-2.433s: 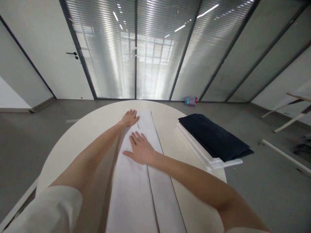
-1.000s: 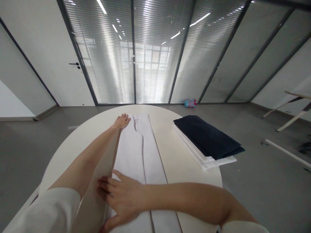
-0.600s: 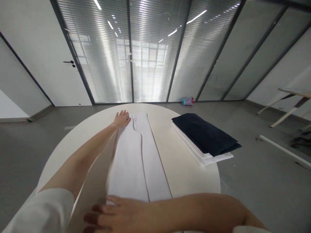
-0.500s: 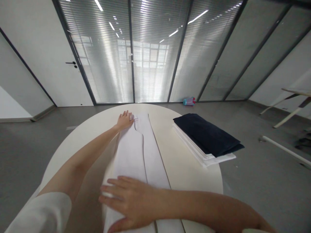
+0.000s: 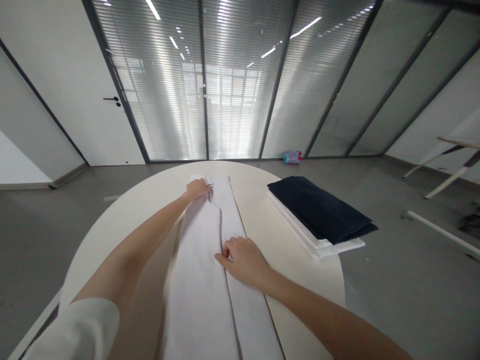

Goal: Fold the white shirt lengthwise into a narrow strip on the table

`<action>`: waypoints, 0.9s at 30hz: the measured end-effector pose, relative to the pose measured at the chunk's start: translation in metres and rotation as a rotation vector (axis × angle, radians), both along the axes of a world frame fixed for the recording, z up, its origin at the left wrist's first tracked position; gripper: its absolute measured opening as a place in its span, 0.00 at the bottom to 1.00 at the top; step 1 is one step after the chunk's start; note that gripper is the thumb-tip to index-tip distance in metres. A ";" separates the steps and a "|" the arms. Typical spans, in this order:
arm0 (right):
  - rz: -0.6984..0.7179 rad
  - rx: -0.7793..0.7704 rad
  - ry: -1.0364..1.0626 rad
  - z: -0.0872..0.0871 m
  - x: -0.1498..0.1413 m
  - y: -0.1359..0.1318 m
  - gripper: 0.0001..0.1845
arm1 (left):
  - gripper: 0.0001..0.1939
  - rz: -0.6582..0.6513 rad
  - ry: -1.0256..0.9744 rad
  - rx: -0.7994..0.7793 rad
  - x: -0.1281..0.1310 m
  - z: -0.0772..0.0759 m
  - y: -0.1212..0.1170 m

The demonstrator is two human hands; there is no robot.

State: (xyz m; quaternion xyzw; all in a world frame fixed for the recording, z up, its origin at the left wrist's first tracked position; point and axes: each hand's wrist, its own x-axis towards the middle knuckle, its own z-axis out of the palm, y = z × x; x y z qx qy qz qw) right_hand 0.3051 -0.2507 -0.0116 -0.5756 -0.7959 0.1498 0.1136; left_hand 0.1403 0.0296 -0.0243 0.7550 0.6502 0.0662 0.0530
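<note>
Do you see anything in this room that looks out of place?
Yes: a small blue and pink cylindrical object lies on its side on the grey floor by the glass wall, alone, as if dropped.

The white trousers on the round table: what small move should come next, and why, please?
Probably the right hand should smooth the trousers downward along their middle line, since its fingers rest on that line and the left hand pins the upper end.

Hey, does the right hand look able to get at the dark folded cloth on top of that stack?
Probably yes. The right hand rests on the white trousers, and only a strip of the round white table lies between it and the dark folded cloth. Nothing stands in the way.
</note>
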 end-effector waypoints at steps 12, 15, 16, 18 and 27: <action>-0.060 -0.170 0.237 -0.003 0.007 0.014 0.08 | 0.18 -0.038 -0.068 0.093 0.015 -0.006 -0.011; -0.034 -0.186 0.216 -0.002 0.007 0.016 0.10 | 0.17 -0.082 -0.073 0.123 0.016 -0.011 -0.012; -0.022 -0.188 0.211 -0.001 0.007 0.015 0.09 | 0.17 -0.099 -0.074 0.131 0.016 -0.011 -0.012; 0.000 -0.192 0.205 0.001 0.006 0.015 0.09 | 0.17 -0.134 -0.075 0.144 0.014 -0.012 -0.011; 0.063 -0.163 0.186 0.001 0.011 0.012 0.12 | 0.18 -0.333 -0.055 0.200 0.007 -0.020 -0.018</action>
